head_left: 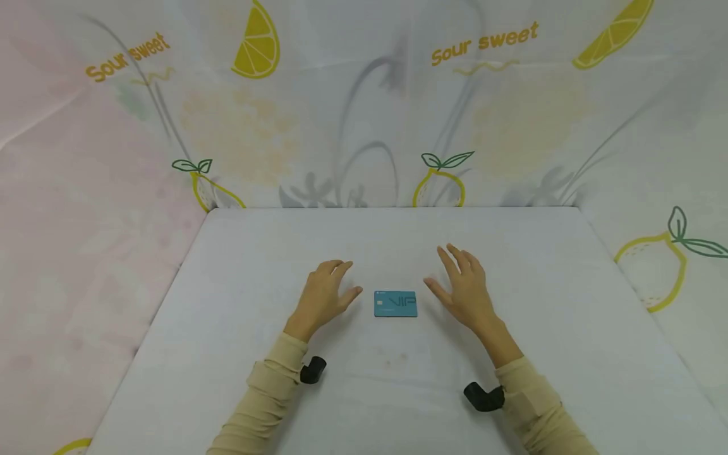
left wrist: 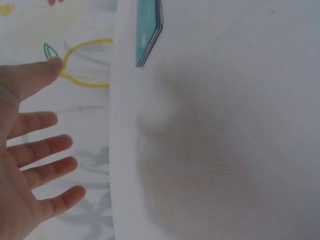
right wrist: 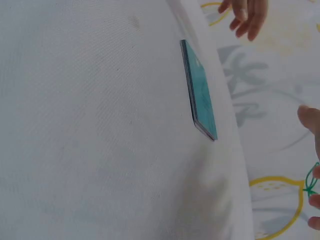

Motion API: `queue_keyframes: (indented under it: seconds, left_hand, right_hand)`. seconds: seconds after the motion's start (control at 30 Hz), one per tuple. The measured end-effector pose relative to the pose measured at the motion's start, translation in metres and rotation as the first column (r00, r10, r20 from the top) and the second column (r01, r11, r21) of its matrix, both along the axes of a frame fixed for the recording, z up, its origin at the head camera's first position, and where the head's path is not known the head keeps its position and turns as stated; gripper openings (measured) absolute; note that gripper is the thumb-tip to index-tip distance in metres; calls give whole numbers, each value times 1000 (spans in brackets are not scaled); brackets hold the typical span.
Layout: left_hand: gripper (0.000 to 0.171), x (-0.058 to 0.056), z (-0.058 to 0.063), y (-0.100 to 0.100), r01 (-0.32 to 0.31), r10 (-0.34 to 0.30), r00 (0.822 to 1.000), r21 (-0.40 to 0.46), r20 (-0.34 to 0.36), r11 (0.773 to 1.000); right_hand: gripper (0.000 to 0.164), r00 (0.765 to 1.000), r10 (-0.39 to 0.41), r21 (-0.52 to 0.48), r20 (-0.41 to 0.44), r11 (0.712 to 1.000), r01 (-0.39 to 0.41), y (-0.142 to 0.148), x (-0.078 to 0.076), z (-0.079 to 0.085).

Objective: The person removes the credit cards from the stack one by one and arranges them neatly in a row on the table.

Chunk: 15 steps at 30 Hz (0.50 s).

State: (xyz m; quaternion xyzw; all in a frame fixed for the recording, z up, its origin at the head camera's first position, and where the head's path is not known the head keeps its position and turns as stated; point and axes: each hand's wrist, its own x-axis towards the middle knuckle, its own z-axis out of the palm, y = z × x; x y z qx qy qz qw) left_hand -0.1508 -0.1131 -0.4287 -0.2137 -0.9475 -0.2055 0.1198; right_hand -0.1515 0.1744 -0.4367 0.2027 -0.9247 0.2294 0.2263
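Note:
A neat stack of blue-green cards (head_left: 395,304) lies flat on the white table; the top one carries the letters VIP and a chip. Its layered edges show in the left wrist view, where the stack (left wrist: 148,32) is cut off at the top, and in the right wrist view as a thin stack (right wrist: 200,90). To its left hovers my left hand (head_left: 321,296), fingers spread and thumb toward the cards. My right hand (head_left: 467,292) hovers on the other side, fingers extended and apart. Neither hand touches the cards, and both hold nothing.
The white-covered table (head_left: 227,265) reaches back to a cloth backdrop (head_left: 364,114) printed with lemons and words. A black curved piece (head_left: 313,370) sits at the left sleeve, and a similar black piece (head_left: 484,397) at the right sleeve.

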Motion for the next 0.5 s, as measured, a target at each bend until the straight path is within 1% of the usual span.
queue_keyframes:
  seconds: [0.1,0.2,0.27,0.37,0.5]
  left_hand:
    - [56,-2,-3,5,52,-52,995,3,87,999]
    - [61,-6,-8,10,100,-100,977,11,191,995]
    - [65,-8,-12,14,122,-122,962,16,243,992]
    - [70,-13,-20,19,149,-145,946,9,289,989]
    - [73,-17,-26,25,175,-165,938,-4,306,985]
  right_hand:
    - [64,999,25,-6,43,1000,-25,-4,1,0]
    - [62,994,54,-6,90,999,-53,-9,1,-2]
    - [62,990,68,0,120,998,-69,-12,1,-3]
    - [60,984,80,9,160,997,-83,-17,1,-4]
    - [59,977,94,33,191,994,-102,-21,-1,-6]
